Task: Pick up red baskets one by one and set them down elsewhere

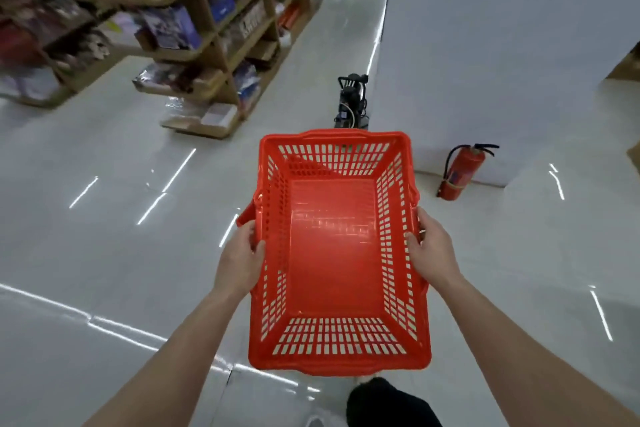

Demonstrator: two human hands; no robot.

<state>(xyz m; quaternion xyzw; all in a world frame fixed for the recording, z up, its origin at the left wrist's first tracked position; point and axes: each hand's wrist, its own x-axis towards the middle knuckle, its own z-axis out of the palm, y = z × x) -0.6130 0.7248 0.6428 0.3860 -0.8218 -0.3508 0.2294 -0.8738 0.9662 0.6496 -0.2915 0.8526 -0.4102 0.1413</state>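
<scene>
Retail shop, self-service aisle. Wooden shelving units point(221, 28) at 10 to 11 o'clock, tiers packed with packaged goods, blurred. Red plastic shopping basket point(337, 362) at centre, slatted walls. Glossy pale tiled floor point(86, 253) mirrors strip lights. Red fire extinguisher point(459, 172) at 2 o'clock against a white wall point(502, 45). Small black wheeled machine point(351, 100) at 12 o'clock, type unclear.

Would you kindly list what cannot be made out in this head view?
- Goods on the shelves: blurred, labels unreadable.
- Fingers of the left hand and right hand: partly hidden behind the basket rim.
- Dark machine by the wall: base hidden by the basket.
- Fire extinguisher label: too small.
</scene>
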